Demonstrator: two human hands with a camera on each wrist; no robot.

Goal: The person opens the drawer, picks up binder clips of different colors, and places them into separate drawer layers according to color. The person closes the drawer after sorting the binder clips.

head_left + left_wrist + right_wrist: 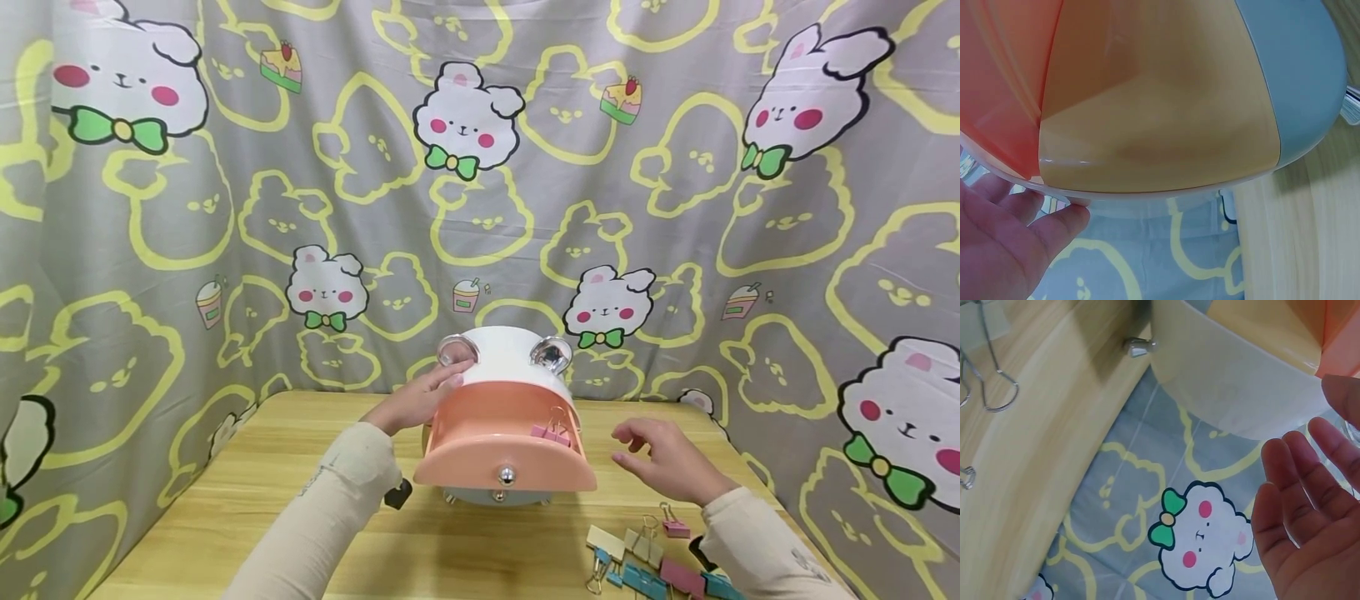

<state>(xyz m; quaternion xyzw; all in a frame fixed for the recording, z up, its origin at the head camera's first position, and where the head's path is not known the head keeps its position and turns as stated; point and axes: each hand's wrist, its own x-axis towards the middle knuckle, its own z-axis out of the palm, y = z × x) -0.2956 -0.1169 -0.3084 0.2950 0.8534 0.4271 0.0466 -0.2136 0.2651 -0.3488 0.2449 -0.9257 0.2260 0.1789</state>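
A small white storage box (502,354) with silver ears stands on the table, its coral-orange top drawer (506,461) pulled out. Inside the drawer, toward its right side, lies a pink binder clip (552,433) with wire handles. My left hand (422,398) rests on the upper left of the box beside one ear; in the left wrist view its fingertips (1075,215) lie along the white edge. To the right of the drawer my right hand (667,454) hovers with loosely bent fingers and nothing in them. The right wrist view shows that hand beside the white casing (1229,381).
Several binder clips in pink, teal and cream lie at the front right of the wooden table (300,492), including a pink clip (676,525) and a teal clip (643,581) close to the right sleeve. A patterned curtain (480,233) hangs behind and around the table.
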